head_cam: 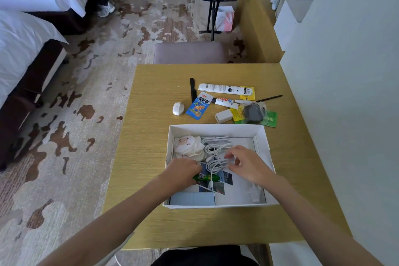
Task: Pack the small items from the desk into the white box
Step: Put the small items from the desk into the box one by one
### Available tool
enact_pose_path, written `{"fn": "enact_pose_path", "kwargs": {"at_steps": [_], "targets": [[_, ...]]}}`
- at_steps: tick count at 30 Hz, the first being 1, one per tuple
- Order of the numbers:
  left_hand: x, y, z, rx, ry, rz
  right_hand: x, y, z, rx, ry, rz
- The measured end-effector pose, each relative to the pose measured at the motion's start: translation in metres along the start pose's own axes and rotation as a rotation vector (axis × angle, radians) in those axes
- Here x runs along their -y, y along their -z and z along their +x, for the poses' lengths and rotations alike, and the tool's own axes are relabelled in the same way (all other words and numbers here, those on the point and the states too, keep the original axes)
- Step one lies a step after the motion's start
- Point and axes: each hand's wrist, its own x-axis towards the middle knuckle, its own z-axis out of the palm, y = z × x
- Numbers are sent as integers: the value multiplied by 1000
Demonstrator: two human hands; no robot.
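The white box (218, 128) lies open on the wooden desk (151, 136). Inside it are a pale plush toy (189, 146), a tangle of white cable (216, 147), photo cards (220, 181) and a green packet (207, 177). My left hand (183, 171) is inside the box, fingers closed on the green packet. My right hand (246, 163) rests over the cable, fingertips pinching a strand. Beyond the box lie a white oval case (178, 108), a blue snack packet (199, 106), a white tube (220, 88), a small tube (225, 102), a white charger (223, 116), a dark round thing (252, 112) and green and yellow sachets (269, 119).
A black strap (192, 90) and a black pen (269, 98) lie at the back of the desk. A grey chair (190, 52) stands behind the desk, a wall (345, 93) runs along the right, beds (26, 34) are at the left.
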Motion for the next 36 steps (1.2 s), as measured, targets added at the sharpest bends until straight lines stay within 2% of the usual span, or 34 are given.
{"fn": "enact_pose_path", "kwargs": {"at_steps": [3, 8, 11, 16, 21, 23, 25, 28, 31, 33, 36], "targets": [[6, 0, 1, 60, -10, 37, -1, -2, 2, 117, 37, -177], [6, 1, 2, 9, -3, 114, -1, -17, 13, 23, 185, -542], [8, 1, 3, -37, 6, 103, 2, -22, 23, -41, 201, -587], [17, 3, -4, -100, -28, 41, 2, -21, 28, -194, 108, -448], [19, 4, -2, -4, -78, 131, 7, -11, 35, 9, 108, -417], [21, 8, 0, -12, -83, 91, 8, 1, 31, 116, 83, -282], [27, 18, -1, -88, -76, -38, 7, 14, 25, 148, 56, -115], [37, 40, 0, -255, -38, -273, 8, 38, 19, 30, 54, 40], [49, 63, 10, -417, 41, -399, 13, 64, 21, -135, 104, 88], [57, 74, 24, -446, 108, -499, 17, 79, 27, -208, 107, 136], [68, 82, 49, -404, 202, -590, 21, 90, 42, -264, 93, 166]]}}
